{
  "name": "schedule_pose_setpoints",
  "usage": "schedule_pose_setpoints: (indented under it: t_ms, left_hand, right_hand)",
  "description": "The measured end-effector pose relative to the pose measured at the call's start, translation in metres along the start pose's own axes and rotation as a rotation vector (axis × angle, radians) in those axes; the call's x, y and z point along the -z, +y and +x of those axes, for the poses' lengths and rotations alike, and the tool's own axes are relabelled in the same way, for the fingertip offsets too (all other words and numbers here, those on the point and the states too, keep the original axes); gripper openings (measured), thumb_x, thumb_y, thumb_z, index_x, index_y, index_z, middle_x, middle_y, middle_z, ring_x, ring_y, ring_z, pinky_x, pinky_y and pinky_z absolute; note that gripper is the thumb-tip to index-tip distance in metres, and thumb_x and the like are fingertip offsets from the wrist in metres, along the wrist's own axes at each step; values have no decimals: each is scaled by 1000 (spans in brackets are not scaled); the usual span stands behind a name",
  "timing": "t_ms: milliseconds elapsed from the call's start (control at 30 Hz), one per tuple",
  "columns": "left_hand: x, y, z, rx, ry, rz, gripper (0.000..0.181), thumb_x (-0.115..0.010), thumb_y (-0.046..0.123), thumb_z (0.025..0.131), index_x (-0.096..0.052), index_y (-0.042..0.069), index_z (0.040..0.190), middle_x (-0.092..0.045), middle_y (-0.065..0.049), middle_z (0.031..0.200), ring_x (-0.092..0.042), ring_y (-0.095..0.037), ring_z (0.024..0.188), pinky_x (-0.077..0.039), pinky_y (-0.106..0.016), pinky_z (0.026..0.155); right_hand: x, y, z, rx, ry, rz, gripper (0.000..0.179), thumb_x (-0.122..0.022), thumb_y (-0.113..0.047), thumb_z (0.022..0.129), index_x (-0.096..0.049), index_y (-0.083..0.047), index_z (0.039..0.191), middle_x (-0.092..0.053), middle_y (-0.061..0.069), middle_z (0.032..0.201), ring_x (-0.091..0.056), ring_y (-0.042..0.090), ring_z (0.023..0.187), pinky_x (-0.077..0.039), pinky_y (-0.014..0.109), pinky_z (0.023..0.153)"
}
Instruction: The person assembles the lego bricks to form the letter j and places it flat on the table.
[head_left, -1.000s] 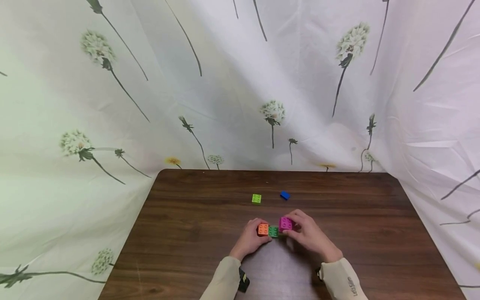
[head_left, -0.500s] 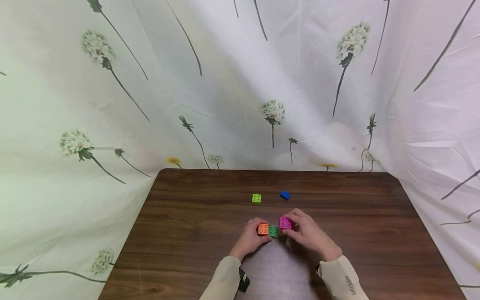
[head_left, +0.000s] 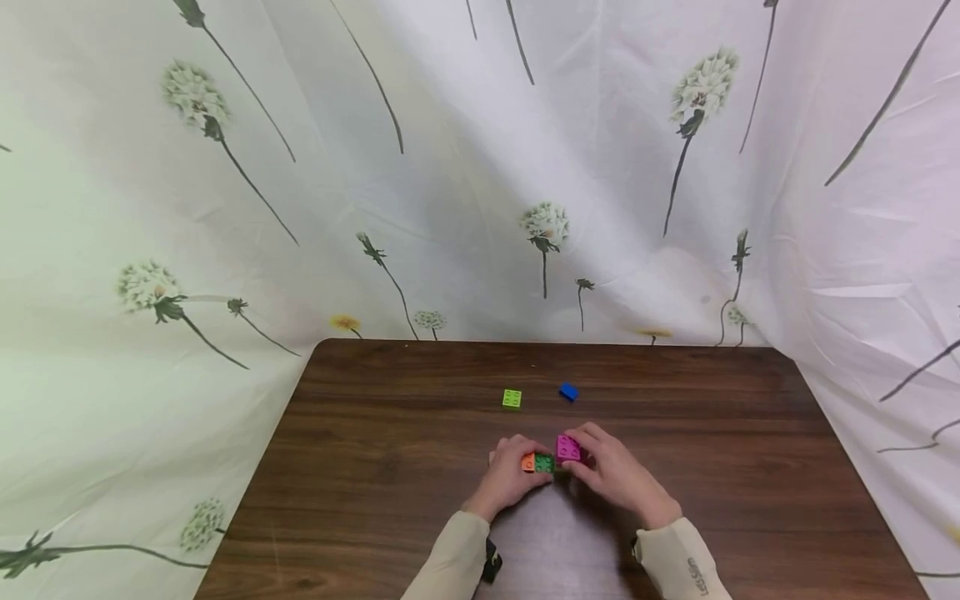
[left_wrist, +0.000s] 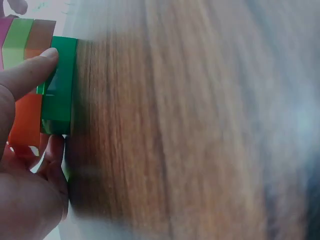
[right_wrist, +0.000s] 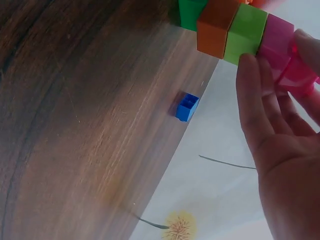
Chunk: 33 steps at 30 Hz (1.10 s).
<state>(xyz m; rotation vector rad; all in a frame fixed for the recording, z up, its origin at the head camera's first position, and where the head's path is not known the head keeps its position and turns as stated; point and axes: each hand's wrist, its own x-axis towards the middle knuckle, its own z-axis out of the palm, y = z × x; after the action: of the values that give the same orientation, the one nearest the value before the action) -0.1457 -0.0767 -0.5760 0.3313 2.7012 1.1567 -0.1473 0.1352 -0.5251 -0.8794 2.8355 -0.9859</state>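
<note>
Blocks form one joined build held between both hands. Its base is a green toy brick [head_left: 544,463], with an orange brick [head_left: 528,462] on its left part. From the other end rises a column: a brown-orange brick [right_wrist: 216,29], a lime brick [right_wrist: 246,32] and a magenta brick [right_wrist: 276,37] at the top. My left hand [head_left: 508,477] pinches the green base, thumb on the near side, and partly covers the orange brick. My right hand [head_left: 618,471] holds the column's top at the magenta brick, thumb on one side and fingers on the other.
Farther back on the dark wooden table [head_left: 375,467] lie a loose lime brick [head_left: 512,399] and a small blue brick [head_left: 569,392]. A white cloth with dandelion prints [head_left: 450,208] hangs behind the table's far edge.
My left hand has slid right along the build, from around the orange brick to the green one, and now covers more of the orange. My right hand stays nearly still on the column.
</note>
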Motion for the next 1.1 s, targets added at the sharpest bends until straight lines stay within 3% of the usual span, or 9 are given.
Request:
schedule_pose_setpoints:
  t_ms: [133,233,367,467,767,933,1100]
  left_hand:
    - [-2,1,0,-2,24,-22,30,-79,31,79,-70,23,107,-62,2,104,-45,-15,96,-27,-35,79]
    - [-3,0,0,0,25,-30,30,-79,31,79,-71,23,107,-62,3,103,-45,-15,96,-27,-36,79]
    - [-3,-1,0,10,19,-33,30,-78,32,80,-70,24,108,-61,3,103,-44,-15,96,-27,-36,80]
    - [-2,-1,-1,19,17,-39,30,-78,33,80,-70,24,108,-61,3,104,-44,-15,96,-27,-36,80]
    - [-2,-1,-1,15,21,-42,30,-79,32,79,-70,24,107,-61,3,103,-44,-15,96,-26,-36,80]
    - [-2,-1,0,20,15,-40,30,-79,32,79,-70,24,107,-61,3,104,-44,-15,96,-26,-36,80]
    - [-2,-1,0,31,8,-45,30,-78,32,80,-70,25,107,-61,3,104,-44,-15,96,-26,-37,81]
  right_hand:
    - [-3,1,-1,16,11,-23,38,-69,-27,89,-61,-10,122,-58,-1,113,-58,8,94,-52,28,79]
    - [-4,1,-1,-16,8,0,40,-68,-34,90,-61,-12,123,-58,-3,113,-56,6,92,-51,27,77]
    - [-7,1,-1,-111,9,107,37,-55,-42,96,-62,-16,121,-59,-6,112,-57,6,93,-50,27,79]
    - [-8,2,1,-175,13,205,31,-49,-39,100,-64,-17,116,-61,-6,108,-58,8,94,-50,27,80]
    - [-3,2,3,-292,-80,408,36,-51,-38,99,-61,-10,120,-62,8,110,-60,17,83,-49,24,69]
    - [1,-1,6,-328,-107,424,38,-53,-42,97,-63,-12,117,-62,8,106,-62,21,79,-50,25,65]
    - [1,-4,7,-369,-109,450,37,-54,-41,97,-63,-12,116,-63,11,110,-63,24,83,-54,34,69]
